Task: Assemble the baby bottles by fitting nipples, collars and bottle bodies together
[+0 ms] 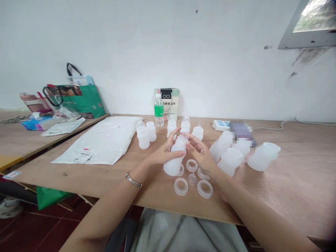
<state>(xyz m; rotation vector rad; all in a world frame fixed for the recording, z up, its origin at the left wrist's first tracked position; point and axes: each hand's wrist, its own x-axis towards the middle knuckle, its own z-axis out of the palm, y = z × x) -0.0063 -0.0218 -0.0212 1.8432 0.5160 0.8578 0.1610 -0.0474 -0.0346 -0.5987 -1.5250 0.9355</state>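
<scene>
A frosted white baby bottle (173, 164) is tilted in front of me, with my left hand (166, 150) wrapped round its upper body. At its mouth is a clear nipple (185, 136), pinched by the fingers of my right hand (201, 152). Below my hands lie several translucent screw rings (181, 186) and a loose clear nipple (192, 179). Bottles with tops (197, 132) stand behind my hands, and another capped bottle (143, 135) is to the left. Several topless bottles (231, 161) are grouped to the right.
A large white plastic mailer (105, 136) covers the table's left part. Farther back stand a green-labelled water bottle (159, 111) and a paper bag (172, 101). A white power strip (221, 125) is at the right, a green shopping bag (89, 101) on the left table.
</scene>
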